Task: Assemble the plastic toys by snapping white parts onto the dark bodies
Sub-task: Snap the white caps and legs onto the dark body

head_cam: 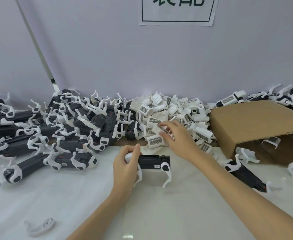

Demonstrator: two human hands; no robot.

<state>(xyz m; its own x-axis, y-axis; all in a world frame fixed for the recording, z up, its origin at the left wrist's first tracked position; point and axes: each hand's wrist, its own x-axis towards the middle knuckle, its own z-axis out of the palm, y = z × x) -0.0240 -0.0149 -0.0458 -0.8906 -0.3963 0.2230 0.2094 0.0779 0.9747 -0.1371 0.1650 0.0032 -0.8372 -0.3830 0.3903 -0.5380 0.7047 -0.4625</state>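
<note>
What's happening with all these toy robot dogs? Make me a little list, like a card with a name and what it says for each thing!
Left hand: left hand grips one end of the dark toy body on the table
Right hand: right hand reaches into the white parts pile, fingers on a white part
Toy body: lies on the white table cover, white legs already on it
Left side: heap of dark toys
Right side: tipped cardboard box
Front: one loose white leg
Wall: paper sign

Open sheet (90, 205) near; toy heap (55, 129), cardboard box (256, 125) crowd behind.
</note>
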